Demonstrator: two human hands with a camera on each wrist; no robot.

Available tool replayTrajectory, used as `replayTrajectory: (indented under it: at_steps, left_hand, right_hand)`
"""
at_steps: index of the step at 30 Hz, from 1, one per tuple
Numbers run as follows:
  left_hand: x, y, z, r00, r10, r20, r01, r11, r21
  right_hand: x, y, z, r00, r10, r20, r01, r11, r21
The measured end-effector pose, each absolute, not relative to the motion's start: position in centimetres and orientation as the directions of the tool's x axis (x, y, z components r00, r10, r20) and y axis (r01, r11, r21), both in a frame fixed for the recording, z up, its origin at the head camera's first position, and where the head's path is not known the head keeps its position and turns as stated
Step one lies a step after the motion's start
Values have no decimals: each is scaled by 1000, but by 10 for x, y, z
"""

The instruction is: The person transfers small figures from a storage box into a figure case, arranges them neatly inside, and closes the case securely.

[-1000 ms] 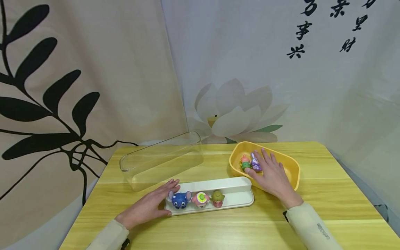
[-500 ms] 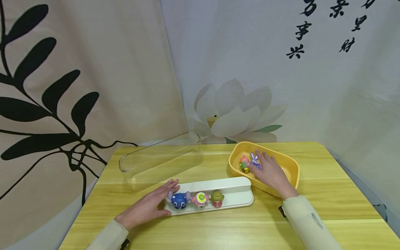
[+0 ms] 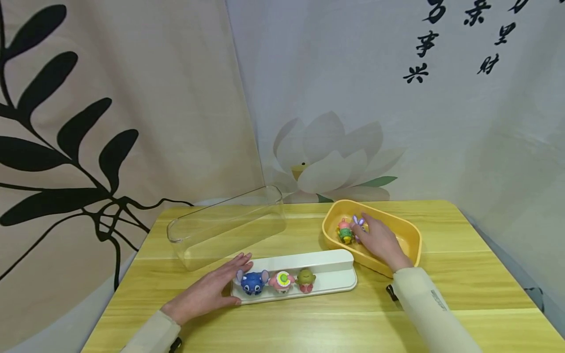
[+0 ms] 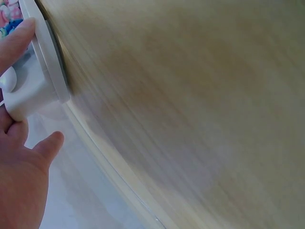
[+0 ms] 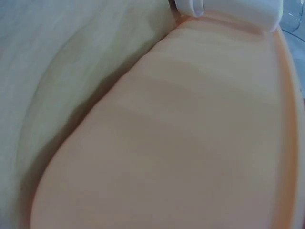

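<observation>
My left hand point(image 3: 208, 290) holds the left end of a white display base point(image 3: 328, 282), thumb at its front edge and fingers behind; the left wrist view shows this grip close up. On the base stand a blue big-eared figurine point(image 3: 253, 283), a pink one with a yellow-green round top point(image 3: 281, 281) and an olive-green and pink one point(image 3: 305, 280). Inside a yellow bin point(image 3: 403, 228), my right hand point(image 3: 380, 241) pinches a purple rabbit figurine point(image 3: 358, 221), its lower part mostly hidden by the fingers. Beside it is a pink and green figurine point(image 3: 345, 231).
A clear rectangular cover point(image 3: 229, 228) lies at the back left of the wooden table point(image 3: 282, 326). The bin's outer wall point(image 5: 167, 133) fills most of the right wrist view. Printed cloth point(image 3: 198, 98) hangs behind the table.
My right hand has moved left and its fingers have closed in on the purple rabbit figurine. The pink and green figurine has shifted slightly. My left hand stays on the base.
</observation>
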State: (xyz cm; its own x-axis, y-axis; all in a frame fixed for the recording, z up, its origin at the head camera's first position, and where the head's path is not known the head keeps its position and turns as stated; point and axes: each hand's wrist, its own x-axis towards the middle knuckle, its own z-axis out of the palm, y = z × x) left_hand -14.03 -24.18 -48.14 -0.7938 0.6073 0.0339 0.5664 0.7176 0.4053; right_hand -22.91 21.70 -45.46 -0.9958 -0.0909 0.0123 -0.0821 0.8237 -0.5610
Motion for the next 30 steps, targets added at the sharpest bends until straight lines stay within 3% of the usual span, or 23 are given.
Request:
replayTrajectory:
  at_steps: [30]
  left_hand:
    - [-142,-242,-480,-801,598,-2,538,722,435]
  right_hand:
    - [-248,219,-473,-999,0,-53,29,834,-550]
